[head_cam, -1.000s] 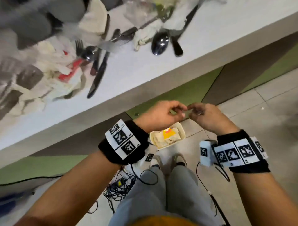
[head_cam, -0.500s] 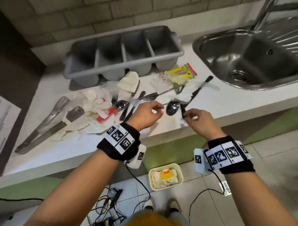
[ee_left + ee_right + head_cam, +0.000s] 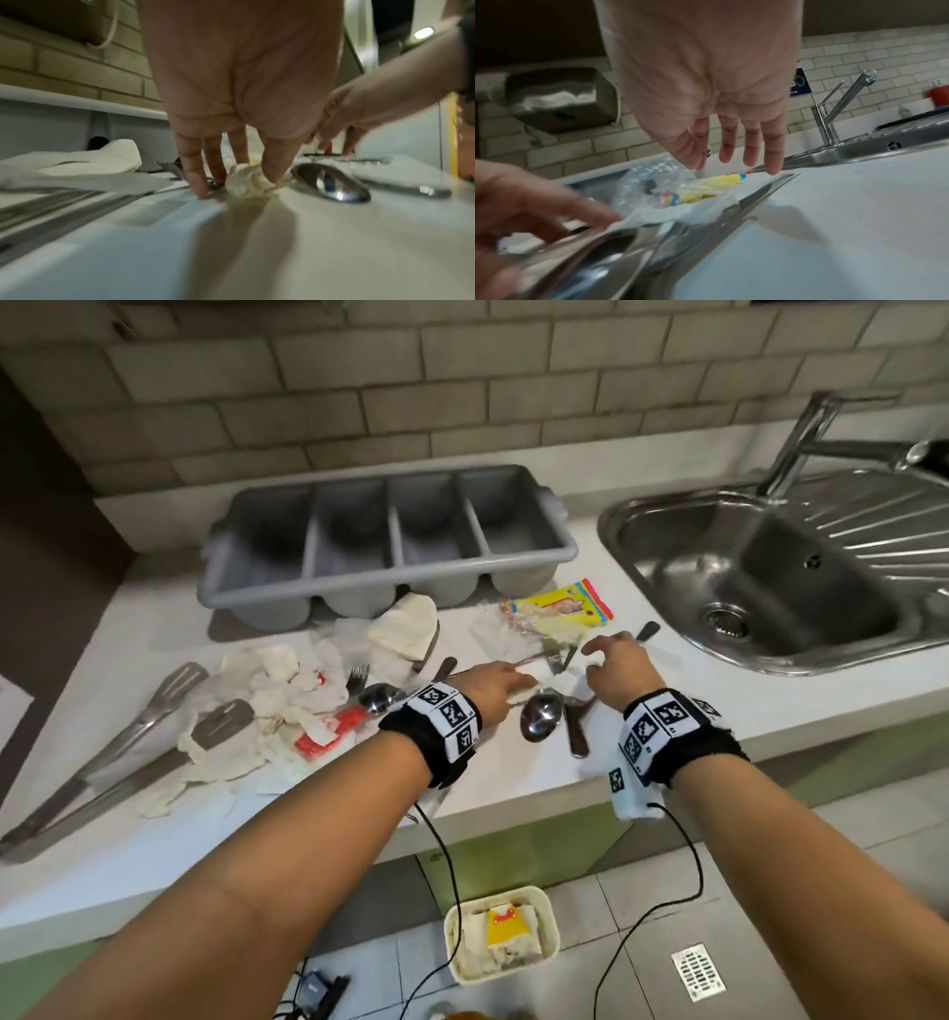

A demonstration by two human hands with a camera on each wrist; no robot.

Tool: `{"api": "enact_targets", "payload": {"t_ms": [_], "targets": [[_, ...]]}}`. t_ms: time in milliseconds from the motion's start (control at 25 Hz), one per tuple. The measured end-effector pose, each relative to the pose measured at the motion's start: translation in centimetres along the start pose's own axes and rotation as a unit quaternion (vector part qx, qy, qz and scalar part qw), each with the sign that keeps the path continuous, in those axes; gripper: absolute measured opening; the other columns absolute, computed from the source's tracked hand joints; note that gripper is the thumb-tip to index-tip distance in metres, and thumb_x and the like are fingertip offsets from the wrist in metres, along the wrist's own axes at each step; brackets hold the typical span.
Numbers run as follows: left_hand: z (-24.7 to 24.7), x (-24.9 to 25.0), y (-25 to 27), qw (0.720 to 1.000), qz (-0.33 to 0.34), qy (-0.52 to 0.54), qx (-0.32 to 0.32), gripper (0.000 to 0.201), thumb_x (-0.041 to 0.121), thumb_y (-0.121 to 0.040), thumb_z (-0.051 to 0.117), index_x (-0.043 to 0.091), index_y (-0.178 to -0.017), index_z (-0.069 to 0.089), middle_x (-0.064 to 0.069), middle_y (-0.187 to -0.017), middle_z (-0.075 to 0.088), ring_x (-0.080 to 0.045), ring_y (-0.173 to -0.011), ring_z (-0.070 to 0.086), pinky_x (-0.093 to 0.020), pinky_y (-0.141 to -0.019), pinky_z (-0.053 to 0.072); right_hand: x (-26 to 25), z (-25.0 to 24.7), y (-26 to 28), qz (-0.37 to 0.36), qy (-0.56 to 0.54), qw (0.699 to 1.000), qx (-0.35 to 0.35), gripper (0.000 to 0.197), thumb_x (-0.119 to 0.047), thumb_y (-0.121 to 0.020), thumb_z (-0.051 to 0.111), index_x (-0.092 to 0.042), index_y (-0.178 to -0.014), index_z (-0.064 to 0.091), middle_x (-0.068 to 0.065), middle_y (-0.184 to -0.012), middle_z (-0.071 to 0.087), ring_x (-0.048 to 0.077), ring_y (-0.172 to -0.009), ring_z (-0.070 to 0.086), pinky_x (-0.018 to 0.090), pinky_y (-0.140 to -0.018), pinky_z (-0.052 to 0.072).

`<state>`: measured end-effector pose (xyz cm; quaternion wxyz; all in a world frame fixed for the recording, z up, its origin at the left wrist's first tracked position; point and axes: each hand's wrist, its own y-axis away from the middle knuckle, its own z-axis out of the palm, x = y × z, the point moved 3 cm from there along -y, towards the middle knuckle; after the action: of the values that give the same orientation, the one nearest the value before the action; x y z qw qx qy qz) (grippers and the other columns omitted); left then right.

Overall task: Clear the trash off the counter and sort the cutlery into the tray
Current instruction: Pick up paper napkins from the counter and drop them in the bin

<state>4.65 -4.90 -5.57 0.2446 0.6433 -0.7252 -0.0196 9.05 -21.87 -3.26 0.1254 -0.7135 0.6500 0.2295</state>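
The grey cutlery tray (image 3: 385, 577) stands at the back of the counter with its compartments bare. My left hand (image 3: 524, 683) (image 3: 231, 178) reaches down with straight fingers, thumb and fingertips touching either side of a small crumpled tissue ball (image 3: 246, 182). Just right of it lies a spoon (image 3: 539, 719) (image 3: 331, 184) beside a dark-handled knife (image 3: 577, 737). My right hand (image 3: 601, 649) (image 3: 734, 162) hovers with spread fingers, holding nothing, above a white tissue (image 3: 680, 213), clear plastic and a yellow wrapper (image 3: 565, 608) (image 3: 721, 179).
Left of my hands lie crumpled napkins (image 3: 277, 690), a red wrapper (image 3: 323, 731), forks and long tongs (image 3: 128, 752). The steel sink (image 3: 770, 588) is at right. A cream bin (image 3: 552, 916) with trash stands on the floor below the counter edge.
Both hands rose from above the floor bin, where they met, to the counter. The left has dropped onto the tissue ball; the right has spread over the wrappers.
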Motion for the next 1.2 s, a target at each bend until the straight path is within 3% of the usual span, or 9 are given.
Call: {"api": "enact_targets", "payload": {"t_ms": [160,360,440,560,640,760,840,1000,1200], "targets": [[-0.8,-0.5,-0.3,0.999,-0.028,-0.007,0.038,0.041,0.023,-0.084,0.062,0.022,-0.125,0.056,-0.009,-0.127,0.054,-0.026,-0.123,0.049,-0.039,-0.106,0.037,-0.3,-0.9,-3.3,-0.044,0.073,0.996,-0.012,0.042,-0.01,-0.085,0.055,-0.016,-0.127,0.053,0.013,-0.14,0.04,0.037,-0.124,0.043,0.042,-0.106,0.04],[-5.3,-0.5,0.2,0.979,-0.026,0.065,0.194,0.042,0.022,-0.081,0.062,0.018,-0.121,0.051,-0.005,-0.136,0.041,-0.03,-0.11,0.057,-0.038,-0.093,0.048,-0.7,-0.3,-6.9,-0.055,0.114,0.99,-0.057,0.056,-0.024,-0.082,0.06,-0.032,-0.135,0.043,0.007,-0.151,0.032,0.036,-0.13,0.04,0.048,-0.106,0.04],[-6.4,-0.3,-0.7,0.982,-0.012,0.069,0.177,0.063,0.022,-0.078,0.064,0.027,-0.135,0.038,-0.003,-0.152,0.021,-0.031,-0.112,0.059,-0.04,-0.094,0.049,-0.5,0.3,-7.9,-0.042,0.149,0.983,-0.094,0.063,-0.028,-0.082,0.06,-0.039,-0.138,0.035,0.003,-0.156,0.022,0.035,-0.133,0.036,0.05,-0.108,0.038],[-5.8,-0.2,-2.8,0.997,-0.037,0.012,0.063,0.077,0.031,-0.084,0.059,0.041,-0.146,0.014,-0.006,-0.16,-0.003,-0.03,-0.118,0.056,-0.042,-0.1,0.045,-0.5,1.0,-8.8,-0.039,0.17,0.976,-0.128,0.062,-0.032,-0.082,0.061,-0.043,-0.137,0.034,0.001,-0.155,0.023,0.034,-0.134,0.034,0.049,-0.109,0.037],[-4.8,-0.5,-3.9,0.997,-0.067,-0.013,0.025,0.071,0.029,-0.087,0.057,0.041,-0.145,0.017,-0.008,-0.157,0.013,-0.031,-0.125,0.051,-0.042,-0.103,0.041,-0.6,1.2,-9.1,-0.04,0.153,0.98,-0.123,0.054,-0.026,-0.084,0.059,-0.039,-0.134,0.041,0.004,-0.15,0.031,0.035,-0.131,0.036,0.046,-0.108,0.038],[-4.4,-0.8,-4.7,0.995,-0.092,0.016,0.042,0.056,0.02,-0.088,0.056,0.029,-0.14,0.035,-0.011,-0.138,0.043,-0.028,-0.123,0.05,-0.038,-0.099,0.042,-1.0,0.9,-8.9,-0.06,0.111,0.989,-0.073,0.042,-0.009,-0.087,0.051,-0.022,-0.128,0.052,0.014,-0.135,0.044,0.038,-0.12,0.045,0.041,-0.102,0.041],[-4.6,-1.2,-4.6,0.99,-0.104,0.051,0.08,0.047,0.017,-0.088,0.056,0.024,-0.133,0.044,-0.011,-0.134,0.05,-0.029,-0.119,0.052,-0.036,-0.096,0.043,-1.4,0.2,-8.3,-0.067,0.081,0.994,-0.043,0.033,-0.005,-0.087,0.049,-0.012,-0.117,0.06,0.019,-0.123,0.054,0.037,-0.111,0.054,0.038,-0.094,0.045],[-5.0,-2.5,-3.9,0.977,-0.13,0.094,0.142,0.033,0.021,-0.087,0.058,0.02,-0.12,0.055,-0.011,-0.128,0.057,-0.029,-0.113,0.057,-0.036,-0.097,0.047,-2.1,-1.7,-6.7,-0.049,0.044,0.998,0.012,0.025,-0.004,-0.087,0.043,-0.008,-0.1,0.064,0.023,-0.108,0.064,0.038,-0.099,0.061,0.037,-0.086,0.049],[-5.9,-3.4,-1.9,0.95,-0.147,0.166,0.218,0.025,0.02,-0.09,0.056,0.009,-0.111,0.062,-0.016,-0.123,0.06,-0.03,-0.111,0.058,-0.03,-0.095,0.043,-2.9,-2.1,-3.5,-0.106,-0.037,0.994,0.004,0.03,0.005,-0.088,0.041,0.0,-0.115,0.052,0.026,-0.114,0.057,0.037,-0.104,0.057,0.034,-0.086,0.044]]}}
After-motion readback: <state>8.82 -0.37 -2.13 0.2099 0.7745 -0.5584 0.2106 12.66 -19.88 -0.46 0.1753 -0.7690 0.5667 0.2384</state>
